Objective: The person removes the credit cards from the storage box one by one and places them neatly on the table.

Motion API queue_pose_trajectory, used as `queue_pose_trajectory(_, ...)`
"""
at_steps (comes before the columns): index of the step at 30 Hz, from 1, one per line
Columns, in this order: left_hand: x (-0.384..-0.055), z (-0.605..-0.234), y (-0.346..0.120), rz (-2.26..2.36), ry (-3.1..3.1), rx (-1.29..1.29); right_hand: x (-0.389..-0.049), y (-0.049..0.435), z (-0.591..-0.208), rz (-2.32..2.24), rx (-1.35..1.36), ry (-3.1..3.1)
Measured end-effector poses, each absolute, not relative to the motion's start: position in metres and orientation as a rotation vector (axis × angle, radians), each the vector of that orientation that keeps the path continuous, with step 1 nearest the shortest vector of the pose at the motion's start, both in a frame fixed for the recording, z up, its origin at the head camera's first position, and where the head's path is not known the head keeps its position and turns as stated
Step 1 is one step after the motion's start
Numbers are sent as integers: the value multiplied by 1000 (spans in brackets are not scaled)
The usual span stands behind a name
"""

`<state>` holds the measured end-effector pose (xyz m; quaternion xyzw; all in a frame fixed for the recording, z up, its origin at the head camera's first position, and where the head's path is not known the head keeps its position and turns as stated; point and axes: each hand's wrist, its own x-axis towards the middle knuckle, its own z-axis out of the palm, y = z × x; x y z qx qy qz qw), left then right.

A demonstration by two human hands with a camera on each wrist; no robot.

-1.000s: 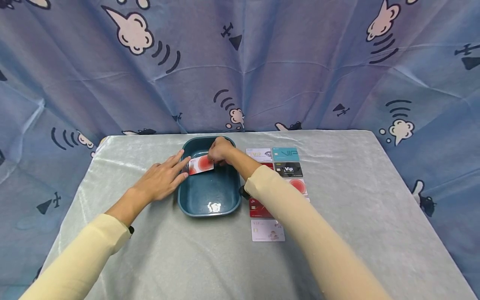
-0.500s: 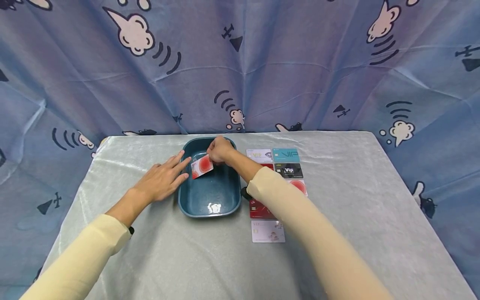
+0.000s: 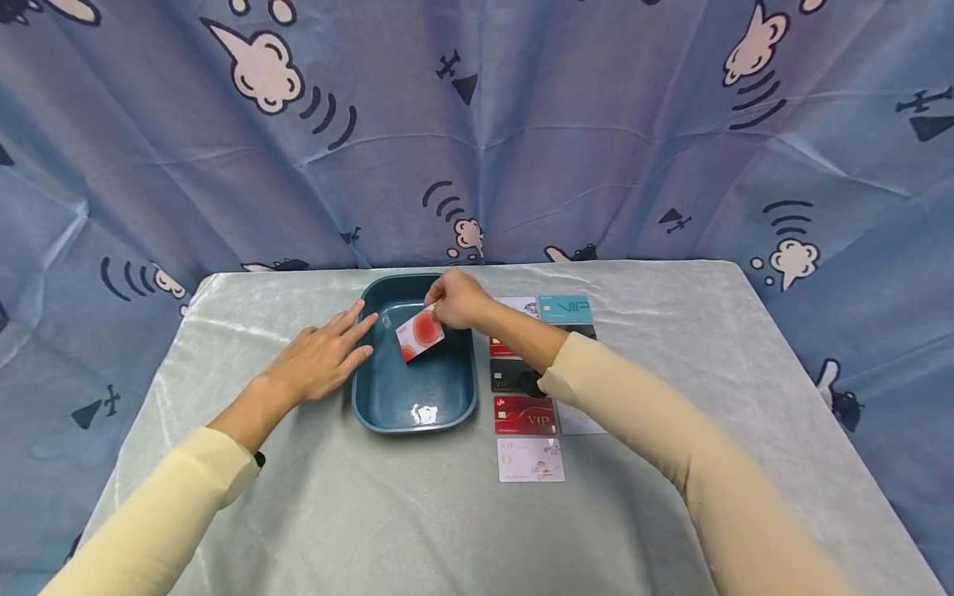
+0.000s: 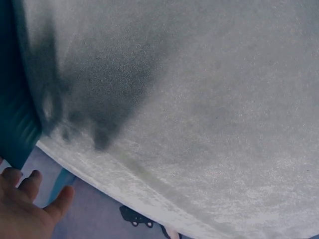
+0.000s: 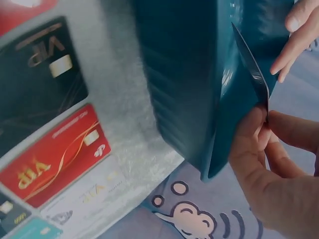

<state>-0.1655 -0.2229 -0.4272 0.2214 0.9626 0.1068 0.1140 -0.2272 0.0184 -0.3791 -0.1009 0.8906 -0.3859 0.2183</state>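
A white card with a red circle design [image 3: 421, 333] hangs tilted over the dark teal basin [image 3: 413, 428]. My right hand [image 3: 458, 300] pinches one corner of it between thumb and fingers; the right wrist view shows the card [image 5: 251, 64] nearly edge-on. At the basin's left rim lies my left hand [image 3: 320, 356], fingers spread and fairly straight, fingertips at the rim. The left wrist view shows only part of that hand [image 4: 30, 206] beside the basin wall.
Right of the basin, cards lie in rows: a teal card [image 3: 566, 309], a red VIP card [image 3: 525, 415], a black card [image 3: 510, 375] and a pale pink card [image 3: 531, 460] among them. My right forearm covers several. A patterned curtain [image 3: 477, 132] hangs behind the table [image 3: 358, 530].
My right hand has moved right, bringing the pinched card away from the basin's left side and tilting it more. Its forearm now uncovers a black card. The left hand stays put.
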Motion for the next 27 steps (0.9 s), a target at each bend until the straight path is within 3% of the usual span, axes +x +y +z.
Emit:
queue_pose_trajectory(18,-163,-426,-224,319,2838,669,-197,81,-343,-1104,-430,2528)
queue_pose_trajectory(27,-163,-426,-224,323,2841,686,-179,114,-337,-1105,-376,2519)
